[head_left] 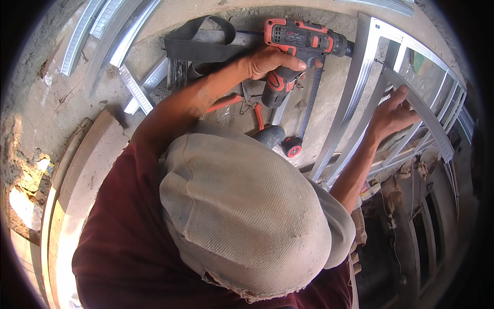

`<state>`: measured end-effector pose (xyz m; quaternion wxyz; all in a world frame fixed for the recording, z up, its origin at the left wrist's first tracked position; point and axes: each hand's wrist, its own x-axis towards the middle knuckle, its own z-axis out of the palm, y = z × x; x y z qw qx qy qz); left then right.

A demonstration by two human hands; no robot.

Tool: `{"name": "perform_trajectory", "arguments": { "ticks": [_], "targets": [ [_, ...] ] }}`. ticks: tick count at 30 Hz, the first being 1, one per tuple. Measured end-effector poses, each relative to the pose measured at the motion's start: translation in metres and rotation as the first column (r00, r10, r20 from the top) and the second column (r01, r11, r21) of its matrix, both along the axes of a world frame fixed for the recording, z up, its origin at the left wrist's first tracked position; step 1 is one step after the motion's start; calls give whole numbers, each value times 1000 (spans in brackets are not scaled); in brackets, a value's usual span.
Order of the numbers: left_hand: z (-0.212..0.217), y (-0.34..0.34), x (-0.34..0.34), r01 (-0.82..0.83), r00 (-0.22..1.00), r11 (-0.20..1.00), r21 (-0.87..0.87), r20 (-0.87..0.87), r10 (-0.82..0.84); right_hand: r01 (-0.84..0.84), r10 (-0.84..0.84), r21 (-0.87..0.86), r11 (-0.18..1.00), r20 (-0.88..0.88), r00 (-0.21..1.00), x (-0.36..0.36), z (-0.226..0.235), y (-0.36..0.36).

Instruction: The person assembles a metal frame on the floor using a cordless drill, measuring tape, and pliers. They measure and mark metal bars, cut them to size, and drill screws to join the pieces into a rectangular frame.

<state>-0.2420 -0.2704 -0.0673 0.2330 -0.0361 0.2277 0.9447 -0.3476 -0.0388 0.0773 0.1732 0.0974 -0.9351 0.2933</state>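
My left hand [275, 64] is wrapped round the grip of a red and black cordless drill [301, 38]. The drill's chuck points right, with its tip close to a metal stud of a silver frame [360, 67]; whether they touch I cannot tell. Over the frame, my right hand [393, 114] holds a slim metal channel [424, 105], thumb on its near face and the other fingers partly hidden behind it. The channel lies slantwise across the frame's bars. Below the drill is a tape measure [292, 147] with its blade [311, 100] drawn out toward the drill.
A grey cloth cap [247, 206] covers much of the middle. Red-handled pliers [259, 116] lie left of the tape measure, near a black strap [206, 50]. Loose metal channels [100, 31] lie at the far left, with a wooden board [85, 159] nearer.
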Motion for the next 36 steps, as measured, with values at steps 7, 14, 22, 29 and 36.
{"name": "perform_trajectory", "arguments": {
  "ticks": [7, 14, 22, 29, 36],
  "targets": [
    [-4, 3, 1, -5, 1000, 1000, 2, 1, 5, -54, 54, 6, 999, 7, 999, -7, -5, 15],
    [-5, 9, 2, 14, 1000, 1000, -15, 14, -13, 2, -3, 49, 999, 17, 1000, -6, -3, 14],
    [-6, 9, 1, 16, 1000, 999, -36, -7, -16, -61, 61, 15, 998, 1, 998, -6, -1, 5],
    [-6, 10, 2, -15, 1000, 1000, -26, -9, 14, -141, 138, 52, 989, 52, 989, -7, 6, 3],
    [-5, 13, 2, -32, 999, 999, -6, 21, 32, -145, 145, 39, 989, -16, 989, -7, 0, 6]
  ]
}}
